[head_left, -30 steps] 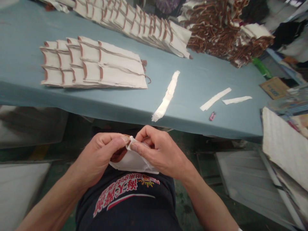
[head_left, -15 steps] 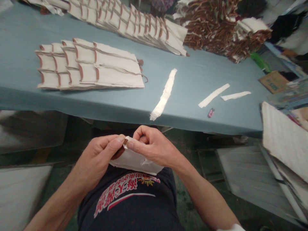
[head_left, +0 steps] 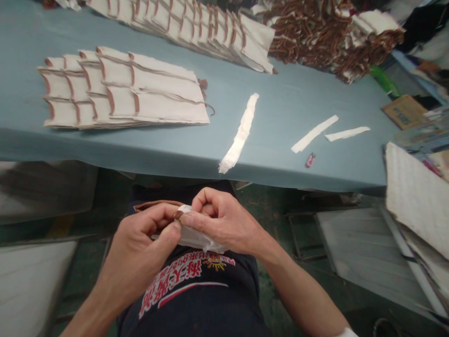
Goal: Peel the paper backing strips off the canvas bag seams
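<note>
Above my lap, both hands pinch a white fabric piece (head_left: 194,238) with brown edging. My left hand (head_left: 149,234) is closed on its brown-edged side, thumb and fingertips meeting near a small folded corner. My right hand (head_left: 220,215) grips the same corner, thumb on top and fingers curled. A brown strip (head_left: 157,204) of the piece sticks out beyond my left fingers. Much of the fabric is hidden behind the hands. It hangs in front of a dark apron (head_left: 196,299) with red lettering.
On the blue-covered table (head_left: 168,154) lie overlapping white pieces with brown edges (head_left: 122,93), a longer row (head_left: 196,28) behind, and a brown-and-white heap (head_left: 322,37). White strips (head_left: 240,133) and a small pink tool (head_left: 310,160) lie nearer. A cardboard box (head_left: 403,111) stands at right.
My left hand has shifted its grip, its fingertips now higher and its thumb lower. The fabric has turned, with a brown strip now showing above the left fingers. The view has shifted slightly.
</note>
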A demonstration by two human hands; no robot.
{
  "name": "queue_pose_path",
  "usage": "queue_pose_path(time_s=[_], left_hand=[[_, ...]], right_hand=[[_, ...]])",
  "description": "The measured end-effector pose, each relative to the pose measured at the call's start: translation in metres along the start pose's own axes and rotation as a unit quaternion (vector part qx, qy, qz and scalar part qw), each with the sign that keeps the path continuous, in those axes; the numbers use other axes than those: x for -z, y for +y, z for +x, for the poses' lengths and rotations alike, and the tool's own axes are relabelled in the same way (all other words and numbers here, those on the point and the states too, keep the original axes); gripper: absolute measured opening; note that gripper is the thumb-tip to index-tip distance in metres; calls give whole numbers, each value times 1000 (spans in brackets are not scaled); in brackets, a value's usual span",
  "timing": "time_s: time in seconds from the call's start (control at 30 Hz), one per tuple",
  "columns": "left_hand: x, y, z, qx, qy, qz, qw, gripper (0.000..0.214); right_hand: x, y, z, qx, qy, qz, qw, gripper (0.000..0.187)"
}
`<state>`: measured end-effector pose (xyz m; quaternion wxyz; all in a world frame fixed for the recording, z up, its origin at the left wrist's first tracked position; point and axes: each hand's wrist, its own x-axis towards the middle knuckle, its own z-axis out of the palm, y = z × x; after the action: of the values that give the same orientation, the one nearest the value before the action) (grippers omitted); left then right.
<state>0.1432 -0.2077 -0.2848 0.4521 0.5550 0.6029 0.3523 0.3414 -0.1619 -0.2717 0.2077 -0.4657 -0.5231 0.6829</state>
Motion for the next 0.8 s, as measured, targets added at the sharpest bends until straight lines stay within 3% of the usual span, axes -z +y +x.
queue_pose_path(time_s=[0.17, 0.4, 0.53, 0.67, 0.8], left_hand=[[7, -9, -5, -27, -7, 61, 998, 26], [2, 1, -8, -78, 56, 107, 990, 25], [-11, 4, -11, -123, 112, 161, 973, 26], [-24, -3, -13, -123, 156, 201, 959, 26], [-24, -4, -4, -76, 143, 123, 979, 26]], right_hand=[[2, 3, 6, -28, -69, 88, 993, 62], [-3, 4, 17, -50, -96, 119, 987, 56], [-11, 12, 19, -26, -56, 121, 991, 37], [-23, 22, 21, 33, 62, 87, 994, 25], [-31, 28, 24, 41, 130, 30, 990, 24]])
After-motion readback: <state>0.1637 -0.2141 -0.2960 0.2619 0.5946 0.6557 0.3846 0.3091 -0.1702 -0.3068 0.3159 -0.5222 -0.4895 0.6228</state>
